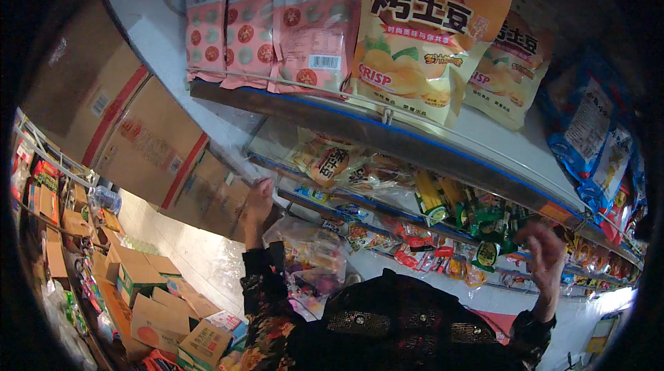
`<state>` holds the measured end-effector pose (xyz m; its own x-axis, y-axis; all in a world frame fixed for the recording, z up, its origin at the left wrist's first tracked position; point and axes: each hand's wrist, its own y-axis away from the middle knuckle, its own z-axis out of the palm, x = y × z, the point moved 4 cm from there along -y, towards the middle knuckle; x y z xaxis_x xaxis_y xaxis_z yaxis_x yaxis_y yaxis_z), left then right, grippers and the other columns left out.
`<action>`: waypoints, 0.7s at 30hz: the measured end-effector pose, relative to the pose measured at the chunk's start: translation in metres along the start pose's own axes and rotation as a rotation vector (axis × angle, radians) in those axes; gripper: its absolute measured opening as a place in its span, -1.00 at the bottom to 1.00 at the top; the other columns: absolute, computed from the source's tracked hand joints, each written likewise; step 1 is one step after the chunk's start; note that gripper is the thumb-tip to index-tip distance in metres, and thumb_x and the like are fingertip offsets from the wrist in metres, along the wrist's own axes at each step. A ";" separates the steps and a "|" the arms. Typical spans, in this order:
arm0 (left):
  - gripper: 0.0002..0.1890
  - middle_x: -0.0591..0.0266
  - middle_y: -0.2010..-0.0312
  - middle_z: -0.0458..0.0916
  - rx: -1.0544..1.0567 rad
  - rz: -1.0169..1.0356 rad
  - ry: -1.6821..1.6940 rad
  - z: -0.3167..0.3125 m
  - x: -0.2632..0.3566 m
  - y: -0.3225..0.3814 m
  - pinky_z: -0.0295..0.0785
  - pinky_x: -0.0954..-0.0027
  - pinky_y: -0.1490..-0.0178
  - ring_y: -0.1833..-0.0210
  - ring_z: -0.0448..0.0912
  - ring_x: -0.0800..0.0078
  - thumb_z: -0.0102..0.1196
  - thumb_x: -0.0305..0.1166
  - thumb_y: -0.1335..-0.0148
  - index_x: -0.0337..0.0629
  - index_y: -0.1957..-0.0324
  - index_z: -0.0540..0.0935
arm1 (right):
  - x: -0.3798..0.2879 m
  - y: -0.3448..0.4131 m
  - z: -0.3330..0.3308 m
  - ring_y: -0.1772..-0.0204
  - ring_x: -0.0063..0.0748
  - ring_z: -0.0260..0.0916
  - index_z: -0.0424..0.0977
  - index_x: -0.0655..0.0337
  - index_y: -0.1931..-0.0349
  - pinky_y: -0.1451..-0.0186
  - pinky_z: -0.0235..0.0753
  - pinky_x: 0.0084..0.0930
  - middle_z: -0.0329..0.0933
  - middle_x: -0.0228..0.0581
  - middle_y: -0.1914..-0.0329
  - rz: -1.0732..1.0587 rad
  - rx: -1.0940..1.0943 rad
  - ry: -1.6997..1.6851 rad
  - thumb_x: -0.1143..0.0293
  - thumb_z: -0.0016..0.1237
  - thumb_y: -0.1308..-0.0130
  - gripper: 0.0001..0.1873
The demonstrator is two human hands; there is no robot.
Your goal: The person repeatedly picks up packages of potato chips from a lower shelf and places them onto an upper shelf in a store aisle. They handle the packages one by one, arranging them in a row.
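Observation:
My left hand (258, 204) is raised with its fingers curled, at the end of a grey metal shelf upright (233, 161) beside stacked cardboard cartons (150, 145). Whether the fingers grip the metal is unclear. On the right, my right hand (544, 249) is blurred, fingers apart, with nothing visible in it. It is in front of the lower shelves, near green snack packets (485, 215). Above both hands, pink-and-grey pouches (316, 28) and a large yellow bag of potato snacks (415, 44) stand upright on the upper shelf (332, 117), behind a wire rail.
Blue packets (586, 122) lean at the shelf's right end. Below are more yellow bags (332, 161) and a clear plastic bag (306, 246) of goods. Opened cardboard boxes (161, 319) crowd the lower left, beside pale floor (181, 246). A large water bottle (106, 199) stands beyond.

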<state>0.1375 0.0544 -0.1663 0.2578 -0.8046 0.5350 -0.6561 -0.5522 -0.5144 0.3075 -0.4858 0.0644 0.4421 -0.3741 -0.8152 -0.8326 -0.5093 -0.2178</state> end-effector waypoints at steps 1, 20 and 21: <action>-0.73 -0.02 0.28 0.51 0.143 0.088 0.147 0.006 0.009 -0.006 0.39 0.31 0.32 0.28 0.50 0.15 -0.10 -0.67 0.04 -0.29 0.26 0.57 | 0.011 0.004 0.010 0.26 -0.57 0.41 0.41 0.35 0.20 0.26 0.35 -0.63 0.50 -0.27 0.33 0.073 -0.047 -0.068 0.40 -0.15 -0.26 -0.80; -0.36 -0.25 0.27 0.51 -0.449 -0.136 -0.167 0.126 -0.032 -0.074 0.40 0.12 0.12 0.16 0.48 -0.07 0.19 -0.02 0.05 -0.35 0.06 0.43 | 0.057 0.028 0.053 0.32 -0.52 0.47 0.46 0.40 0.29 0.24 0.46 -0.57 0.54 -0.22 0.40 0.256 -0.144 -0.015 0.42 -0.16 -0.28 -0.80; -0.36 -0.24 0.25 0.51 -0.420 -0.009 -0.319 0.128 -0.024 -0.074 0.40 0.13 0.12 0.15 0.48 -0.06 0.19 -0.03 0.04 -0.35 0.04 0.42 | 0.055 0.026 0.056 0.32 -0.52 0.47 0.46 0.40 0.28 0.25 0.47 -0.57 0.54 -0.22 0.41 0.244 -0.176 -0.012 0.42 -0.15 -0.28 -0.80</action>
<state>0.2712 0.0866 -0.2269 0.4251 -0.8626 0.2743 -0.8637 -0.4772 -0.1622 0.2913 -0.4764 -0.0166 0.2308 -0.4936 -0.8385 -0.8426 -0.5323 0.0814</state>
